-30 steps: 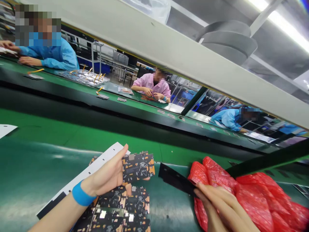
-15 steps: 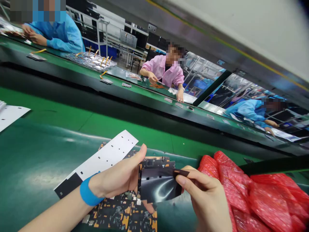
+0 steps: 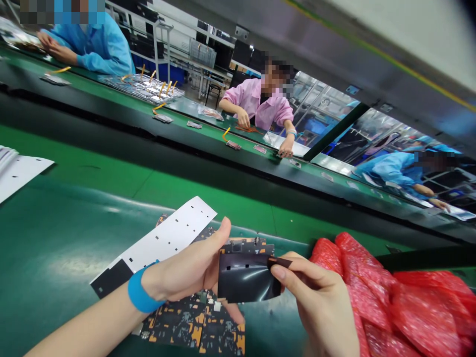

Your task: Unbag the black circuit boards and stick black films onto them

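A glossy black film [image 3: 247, 277] is laid over a black-and-orange circuit board [image 3: 243, 245], covering most of its face, while a strip along the board's far edge is left bare. The film is judged not yet fully smoothed down, since its surface looks slightly bowed and its corner tab is still held up. Both are held in the air above a green conveyor belt [image 3: 92, 213]. The board is supported from behind by the left hand [image 3: 182, 267], with the thumb raised past its edge, a blue wristband [image 3: 143, 290] at the wrist and the forearm reaching in from the lower left. A small brown tab [image 3: 278, 262] at the film's corner is pinched by the right hand [image 3: 316, 302], so the two hands are close together, with the film between them. Below lies a pile of similar boards [image 3: 193, 322], partly under a white liner sheet [image 3: 163, 243] with small square cut-outs. Red plastic bagging [image 3: 405, 302] is heaped to the right. Across the line, people in a pink smock [image 3: 256, 101] and a blue smock [image 3: 96, 49] are seated at work.
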The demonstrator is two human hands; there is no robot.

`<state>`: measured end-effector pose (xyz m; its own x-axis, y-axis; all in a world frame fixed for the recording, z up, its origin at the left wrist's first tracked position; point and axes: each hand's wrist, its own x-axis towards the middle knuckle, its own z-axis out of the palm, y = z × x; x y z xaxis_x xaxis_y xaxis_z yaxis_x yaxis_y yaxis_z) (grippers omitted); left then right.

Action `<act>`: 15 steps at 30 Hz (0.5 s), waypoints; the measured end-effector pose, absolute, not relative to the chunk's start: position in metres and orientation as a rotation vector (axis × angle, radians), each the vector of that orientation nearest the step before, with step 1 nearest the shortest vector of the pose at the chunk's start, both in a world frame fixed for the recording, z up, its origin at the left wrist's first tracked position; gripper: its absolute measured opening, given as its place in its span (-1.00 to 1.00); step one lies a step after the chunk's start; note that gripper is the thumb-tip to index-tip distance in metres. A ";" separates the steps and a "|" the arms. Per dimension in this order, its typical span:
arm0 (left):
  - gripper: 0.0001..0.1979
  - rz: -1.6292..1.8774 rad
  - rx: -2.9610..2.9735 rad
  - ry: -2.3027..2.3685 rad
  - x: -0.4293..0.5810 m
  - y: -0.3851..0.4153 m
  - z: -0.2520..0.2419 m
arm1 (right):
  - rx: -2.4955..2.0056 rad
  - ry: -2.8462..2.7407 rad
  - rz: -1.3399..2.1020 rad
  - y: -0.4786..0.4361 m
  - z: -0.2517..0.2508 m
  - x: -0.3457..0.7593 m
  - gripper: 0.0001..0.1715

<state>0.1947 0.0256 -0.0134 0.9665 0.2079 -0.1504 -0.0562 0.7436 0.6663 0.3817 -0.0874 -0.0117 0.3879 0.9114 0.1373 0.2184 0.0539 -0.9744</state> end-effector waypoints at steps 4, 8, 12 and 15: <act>-0.32 0.150 0.707 0.224 0.194 0.026 -0.015 | -1.456 -1.044 0.735 -0.086 -0.012 0.380 -0.80; -0.32 0.152 0.717 0.238 0.195 0.025 -0.016 | -1.438 -1.040 0.750 -0.086 -0.013 0.380 -0.83; -0.32 0.152 0.723 0.232 0.196 0.026 -0.016 | -1.451 -1.015 0.760 -0.087 -0.014 0.380 -0.84; -0.32 0.150 0.730 0.238 0.196 0.026 -0.014 | -1.453 -1.021 0.761 -0.088 -0.014 0.380 -0.84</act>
